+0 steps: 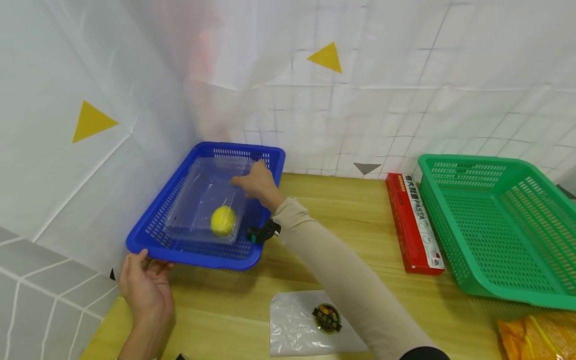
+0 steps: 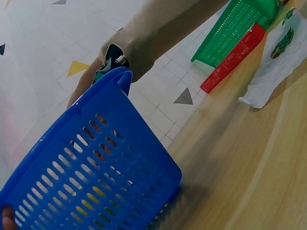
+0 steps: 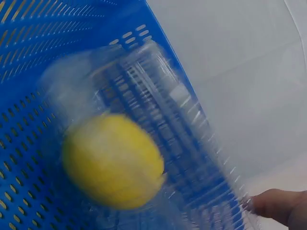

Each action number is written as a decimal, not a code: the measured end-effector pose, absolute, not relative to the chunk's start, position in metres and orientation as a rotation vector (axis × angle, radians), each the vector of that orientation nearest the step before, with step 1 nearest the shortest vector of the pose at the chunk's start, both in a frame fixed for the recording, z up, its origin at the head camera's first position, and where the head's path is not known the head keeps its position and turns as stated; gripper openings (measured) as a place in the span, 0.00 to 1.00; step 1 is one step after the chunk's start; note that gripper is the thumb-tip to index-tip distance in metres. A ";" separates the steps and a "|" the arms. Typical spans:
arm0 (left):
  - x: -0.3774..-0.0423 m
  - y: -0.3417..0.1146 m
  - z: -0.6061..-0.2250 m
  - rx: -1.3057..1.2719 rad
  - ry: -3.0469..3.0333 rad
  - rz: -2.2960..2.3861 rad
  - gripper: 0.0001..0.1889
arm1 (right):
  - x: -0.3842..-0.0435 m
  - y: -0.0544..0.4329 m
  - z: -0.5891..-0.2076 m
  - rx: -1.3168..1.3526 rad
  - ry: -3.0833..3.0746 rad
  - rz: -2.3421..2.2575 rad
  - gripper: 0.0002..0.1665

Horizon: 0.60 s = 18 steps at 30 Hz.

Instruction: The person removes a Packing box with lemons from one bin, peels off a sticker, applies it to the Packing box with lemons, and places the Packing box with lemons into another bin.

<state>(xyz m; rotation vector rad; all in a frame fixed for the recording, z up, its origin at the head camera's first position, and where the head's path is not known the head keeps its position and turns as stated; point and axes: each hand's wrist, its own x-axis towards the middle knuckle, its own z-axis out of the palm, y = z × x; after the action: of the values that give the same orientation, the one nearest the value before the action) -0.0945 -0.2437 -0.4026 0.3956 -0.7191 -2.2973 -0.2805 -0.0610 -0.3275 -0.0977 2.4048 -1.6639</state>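
Note:
In the head view a blue plastic basket (image 1: 155,256) stands at the left against the wall. My left hand (image 1: 146,290) grips its near left corner, thumb at the rim and fingers underneath. Inside the basket a clear plastic container (image 1: 184,200) lies somewhat askew. My right hand (image 1: 258,184) reaches into the far right part of the basket and pinches the container's edge; its thumb (image 3: 276,203) shows at that ridged edge in the right wrist view. A yellow, lemon-like round thing (image 1: 223,221) sits at the container's near right end, with glare from the plastic over it.
A red pasta box (image 1: 414,225) lies beside a green basket (image 1: 472,262) at the right. In front is a white plastic bag with a round dark label (image 1: 292,325). An orange packet (image 1: 540,337) is at the lower right. White sheeting (image 1: 382,115) closes off the back and left.

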 end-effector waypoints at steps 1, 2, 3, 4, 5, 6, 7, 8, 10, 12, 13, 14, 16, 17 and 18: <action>-0.094 -0.244 -0.402 0.393 -0.715 -2.303 0.10 | -0.280 -0.061 -0.327 -0.101 2.395 -1.683 0.42; -0.094 -0.244 -0.402 0.391 -0.714 -2.307 0.10 | -0.280 -0.061 -0.327 -0.107 2.394 -1.690 0.36; -0.094 -0.244 -0.402 0.390 -0.715 -2.310 0.11 | -0.279 -0.061 -0.327 -0.110 2.396 -1.691 0.29; -0.094 -0.245 -0.402 0.389 -0.714 -2.313 0.10 | -0.279 -0.061 -0.327 -0.113 2.400 -1.688 0.23; -0.094 -0.245 -0.402 0.389 -0.719 -2.313 0.11 | -0.279 -0.061 -0.327 -0.117 2.409 -1.679 0.19; -0.094 -0.245 -0.402 0.391 -0.724 -2.311 0.11 | -0.279 -0.061 -0.326 -0.122 2.420 -1.667 0.20; -0.094 -0.245 -0.402 0.394 -0.735 -2.306 0.12 | -0.278 -0.060 -0.326 -0.124 2.429 -1.656 0.23; -0.095 -0.245 -0.402 0.397 -0.741 -2.303 0.12 | -0.278 -0.060 -0.326 -0.126 2.436 -1.646 0.27; -0.095 -0.245 -0.402 0.405 -0.752 -2.297 0.12 | -0.278 -0.059 -0.326 -0.125 2.437 -1.651 0.31; -0.095 -0.246 -0.402 0.408 -0.757 -2.295 0.13 | -0.277 -0.059 -0.326 -0.117 2.441 -1.663 0.31; -0.095 -0.246 -0.403 0.408 -0.760 -2.294 0.13 | -0.277 -0.059 -0.325 -0.110 2.441 -1.673 0.30; -0.094 -0.246 -0.403 0.406 -0.755 -2.295 0.13 | -0.276 -0.059 -0.325 -0.108 2.443 -1.678 0.30; -0.094 -0.246 -0.403 0.401 -0.751 -2.296 0.13 | -0.275 -0.058 -0.324 -0.106 2.441 -1.696 0.29; -0.095 -0.246 -0.403 0.396 -0.747 -2.297 0.13 | -0.275 -0.058 -0.324 -0.102 2.441 -1.709 0.28; -0.094 -0.246 -0.403 0.394 -0.750 -2.294 0.13 | -0.275 -0.057 -0.323 -0.101 2.438 -1.723 0.27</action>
<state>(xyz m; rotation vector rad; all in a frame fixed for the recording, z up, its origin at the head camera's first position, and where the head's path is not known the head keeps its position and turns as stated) -0.0945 -0.2459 -0.4032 0.3942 -0.7502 -2.2941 -0.2746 -0.0572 -0.3229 -0.1011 2.4380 -1.7232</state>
